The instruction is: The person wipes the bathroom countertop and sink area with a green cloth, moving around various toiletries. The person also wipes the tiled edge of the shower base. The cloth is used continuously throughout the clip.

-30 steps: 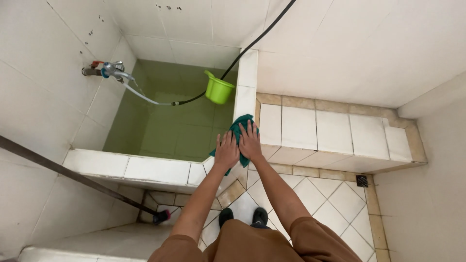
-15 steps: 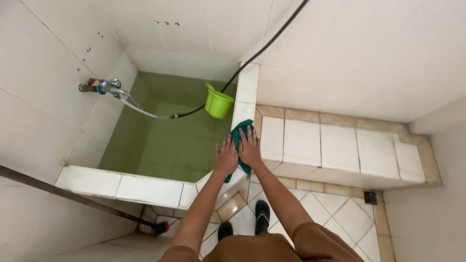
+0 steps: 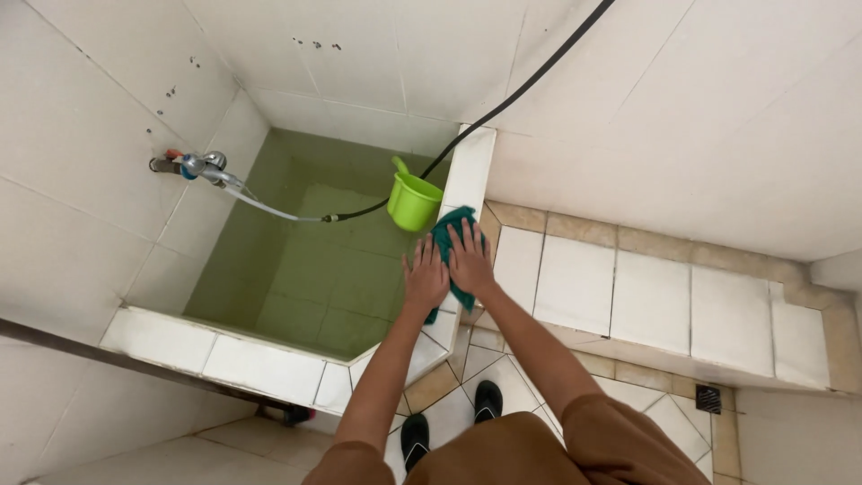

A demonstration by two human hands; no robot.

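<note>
- The teal cloth (image 3: 453, 235) lies at frame centre on the white tiled rim (image 3: 467, 175) of the water basin, directly beneath the fingers, its long axis running up-down along the rim.
- The right hand (image 3: 470, 261) presses flat on the cloth, fingers spread; the left hand (image 3: 425, 277) rests just beside, open, touching the cloth's edge.
- The cloth looks crumpled and dark teal, just below the lime-green dipper (image 3: 413, 201).

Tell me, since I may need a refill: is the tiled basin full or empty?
Full: greenish water fills the tiled basin nearly to its rim, and the green dipper floats on it.
</note>
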